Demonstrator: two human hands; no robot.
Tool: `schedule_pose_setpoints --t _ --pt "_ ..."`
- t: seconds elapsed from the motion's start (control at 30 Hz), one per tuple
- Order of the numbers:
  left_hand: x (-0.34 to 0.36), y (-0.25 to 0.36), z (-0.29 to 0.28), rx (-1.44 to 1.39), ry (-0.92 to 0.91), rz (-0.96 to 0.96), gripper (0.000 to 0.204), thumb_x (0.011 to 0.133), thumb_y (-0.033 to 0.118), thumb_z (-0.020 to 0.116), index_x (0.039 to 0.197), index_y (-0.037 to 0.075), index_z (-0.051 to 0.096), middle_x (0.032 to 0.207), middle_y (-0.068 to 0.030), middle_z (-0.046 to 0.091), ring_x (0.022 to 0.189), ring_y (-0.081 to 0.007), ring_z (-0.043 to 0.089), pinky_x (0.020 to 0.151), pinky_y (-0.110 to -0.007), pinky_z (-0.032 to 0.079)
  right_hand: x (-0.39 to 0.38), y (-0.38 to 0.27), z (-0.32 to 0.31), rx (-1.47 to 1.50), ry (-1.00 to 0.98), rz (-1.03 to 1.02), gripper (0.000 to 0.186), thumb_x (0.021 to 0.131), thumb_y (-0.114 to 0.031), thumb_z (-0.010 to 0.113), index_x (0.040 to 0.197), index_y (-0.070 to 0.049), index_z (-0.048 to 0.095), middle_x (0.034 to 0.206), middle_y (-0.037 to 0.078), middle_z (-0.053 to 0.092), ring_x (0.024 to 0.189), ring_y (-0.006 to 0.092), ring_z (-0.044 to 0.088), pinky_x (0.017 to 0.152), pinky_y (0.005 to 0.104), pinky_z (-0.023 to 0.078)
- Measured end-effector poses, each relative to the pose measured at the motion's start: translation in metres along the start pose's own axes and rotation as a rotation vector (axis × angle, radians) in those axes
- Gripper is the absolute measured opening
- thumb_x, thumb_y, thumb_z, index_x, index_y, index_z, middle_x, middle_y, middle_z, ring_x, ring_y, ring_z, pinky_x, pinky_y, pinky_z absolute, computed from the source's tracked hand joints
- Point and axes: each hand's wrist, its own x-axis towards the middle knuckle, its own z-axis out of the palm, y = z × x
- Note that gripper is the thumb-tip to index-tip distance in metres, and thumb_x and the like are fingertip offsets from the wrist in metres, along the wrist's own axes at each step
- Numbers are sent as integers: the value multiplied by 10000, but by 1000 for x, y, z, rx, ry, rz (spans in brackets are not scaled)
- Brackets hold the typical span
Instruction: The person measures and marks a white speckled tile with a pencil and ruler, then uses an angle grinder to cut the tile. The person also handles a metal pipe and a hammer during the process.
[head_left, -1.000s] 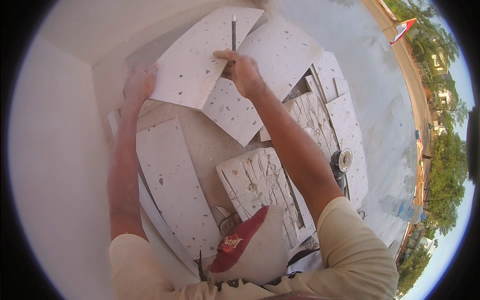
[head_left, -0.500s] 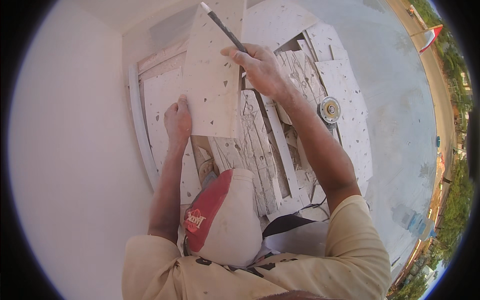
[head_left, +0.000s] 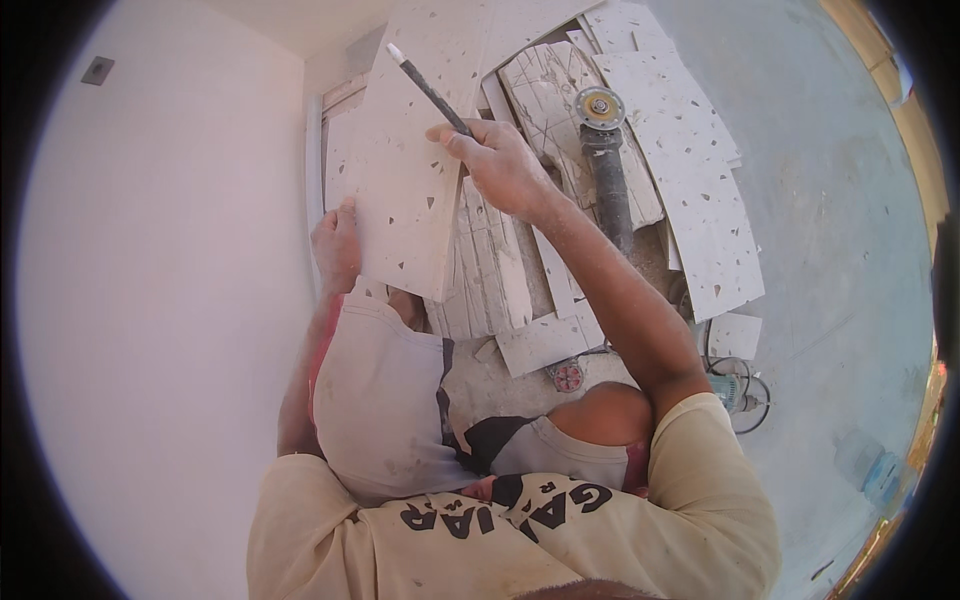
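A large white tile [head_left: 410, 140] with scattered dark chips stands tilted up before me. My left hand [head_left: 338, 245] grips its lower left edge, the thumb lying on the face and the other fingers hidden. Near the tile's right edge, my right hand [head_left: 505, 170] is closed round a thin dark pencil-like stick [head_left: 432, 92] whose white end points up and left. Its fingertips rest close to the tile's face; whether they also grip the tile I cannot tell. Just right of that hand lies an angle grinder [head_left: 610, 185], disc end away from me.
Scored, dusty boards [head_left: 480, 270] lie under the tile. More chip-patterned tiles [head_left: 690, 180] are stacked to the right. A green power tool [head_left: 728, 392] with a cable sits by my right elbow, and a clear plastic bottle [head_left: 875, 470] lies farther right. A white wall [head_left: 170, 250] rises at left.
My view has shifted, so the grinder's body, the green tool and both my knees now show. The tile and both hands sit slightly farther left in view, their holds unchanged.
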Motion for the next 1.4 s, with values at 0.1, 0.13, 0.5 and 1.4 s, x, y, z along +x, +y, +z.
schedule_pose_setpoints --t 0.1,0.13,0.5,1.4 --pt "-10 -22 -25 47 15 126 515 973 417 593 721 -32 612 581 -63 519 567 -151 453 542 -362 394 -29 19 26 239 22 -47 394 998 -301 536 1011 66 678 830 73 658 765 140 581 710 316 467" --pt "-18 -4 -30 88 -4 120 511 969 421 597 740 -34 629 587 -77 540 569 -160 477 550 -364 407 -38 24 23 347 18 0 389 1004 -293 533 1056 61 683 867 57 667 782 131 584 716 303 469" --pt "-40 0 -82 213 38 284 467 961 424 612 864 -29 676 693 -149 650 631 -224 598 654 -379 485 -91 41 51 421 -38 29 360 1027 -238 514 1232 20 658 1109 79 673 999 128 595 900 291 469" --pt "-52 -155 -86 342 -223 172 430 949 413 600 984 -4 696 849 -249 689 816 -422 665 751 -469 501 -137 158 139 337 -386 436 391 1036 -257 500 1377 -89 590 1141 32 619 942 124 536 844 285 456"
